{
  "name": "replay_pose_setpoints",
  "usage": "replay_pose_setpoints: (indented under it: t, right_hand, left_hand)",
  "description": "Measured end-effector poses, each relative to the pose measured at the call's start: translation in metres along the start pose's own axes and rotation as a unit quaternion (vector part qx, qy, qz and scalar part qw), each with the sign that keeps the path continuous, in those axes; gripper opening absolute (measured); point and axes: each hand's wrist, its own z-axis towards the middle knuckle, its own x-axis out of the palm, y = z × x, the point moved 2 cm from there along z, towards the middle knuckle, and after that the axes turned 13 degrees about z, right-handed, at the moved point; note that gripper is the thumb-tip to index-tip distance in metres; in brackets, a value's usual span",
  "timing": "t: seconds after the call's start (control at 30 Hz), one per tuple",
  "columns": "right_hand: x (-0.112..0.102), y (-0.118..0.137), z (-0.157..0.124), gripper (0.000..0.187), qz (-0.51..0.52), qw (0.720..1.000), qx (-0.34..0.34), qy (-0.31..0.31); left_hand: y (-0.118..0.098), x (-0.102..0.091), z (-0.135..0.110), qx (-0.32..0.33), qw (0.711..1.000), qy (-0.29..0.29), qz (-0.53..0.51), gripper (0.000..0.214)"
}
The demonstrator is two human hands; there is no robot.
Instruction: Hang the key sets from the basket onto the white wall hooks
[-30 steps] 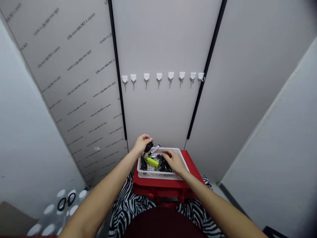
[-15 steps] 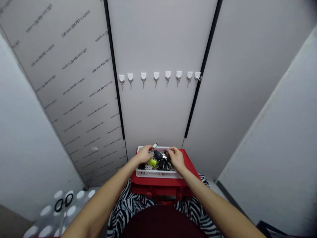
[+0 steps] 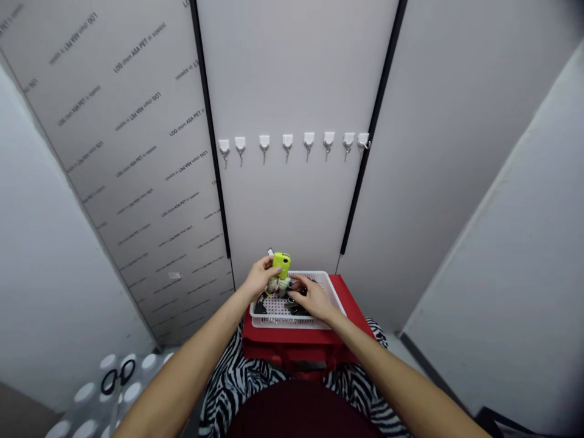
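Observation:
My left hand (image 3: 259, 277) is closed on a yellow-green key fob (image 3: 281, 264), held upright above the left back side of a white plastic basket (image 3: 296, 324). Just below the fob is a pale green and white piece (image 3: 277, 285); whether it is attached I cannot tell. A small white tag (image 3: 271, 251) sticks up behind my left fingers. Inside the basket, my right hand (image 3: 314, 299) has its fingers bent in over a heap of dark small items (image 3: 294, 307), some with metal parts. What those fingers pinch is hidden.
The basket stands on a red box (image 3: 292, 336) over my lap. A row of white hooks (image 3: 287, 142) is fixed to the wall panel ahead. At lower left, black-handled scissors (image 3: 117, 376) lie on white-capped bottles (image 3: 84, 392).
My left hand has lifted the yellow-green key fob up from the basket. My right hand has moved left and down among the dark items.

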Motion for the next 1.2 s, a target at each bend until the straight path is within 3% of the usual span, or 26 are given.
replay_pose_setpoints:
  t: [0.13, 0.27, 0.37, 0.5, 0.6, 0.73, 0.93, 1.0, 1.1, 1.2]
  right_hand:
    - [0.003, 0.001, -0.001, 0.039, -0.001, 0.999, -0.022, 0.034]
    - [0.004, 0.004, -0.002, 0.022, 0.017, 0.998, -0.045, 0.044]
    - [0.003, 0.005, -0.001, 0.021, 0.035, 0.997, -0.054, 0.039]
    - [-0.005, 0.000, 0.000, 0.023, 0.125, 0.992, -0.001, -0.030]
    - [-0.011, -0.004, 0.000, 0.023, 0.237, 0.965, 0.063, -0.089]
    - [-0.005, -0.003, 0.002, 0.022, 0.322, 0.936, 0.121, -0.069]
    - [0.023, 0.013, 0.021, 0.027, 0.258, 0.965, 0.053, 0.015]
    - [0.029, 0.019, 0.025, 0.027, 0.273, 0.961, 0.033, -0.001]
    - [0.028, 0.024, 0.026, 0.042, 0.314, 0.947, 0.042, -0.053]
    - [0.021, 0.021, 0.023, 0.036, 0.320, 0.940, 0.085, -0.083]
  left_hand:
    - [-0.012, 0.014, -0.003, -0.016, 0.987, 0.004, -0.158, 0.030]
    - [-0.012, 0.026, -0.001, -0.012, 0.975, 0.001, -0.221, 0.028]
    - [-0.010, 0.027, 0.004, -0.005, 0.968, -0.036, -0.247, 0.027]
    - [-0.009, 0.012, 0.009, -0.004, 0.958, -0.113, -0.263, 0.022]
    - [-0.005, 0.000, 0.009, -0.028, 0.950, -0.149, -0.272, 0.017]
    - [0.003, -0.004, 0.011, -0.054, 0.935, -0.183, -0.298, 0.011]
    - [-0.002, 0.009, 0.016, -0.052, 0.942, -0.164, -0.289, 0.009]
    - [-0.005, 0.009, 0.016, -0.050, 0.948, -0.162, -0.269, 0.010]
    - [-0.007, 0.003, 0.015, -0.054, 0.957, -0.168, -0.231, 0.013]
    - [-0.002, 0.001, 0.011, -0.060, 0.973, -0.114, -0.192, 0.019]
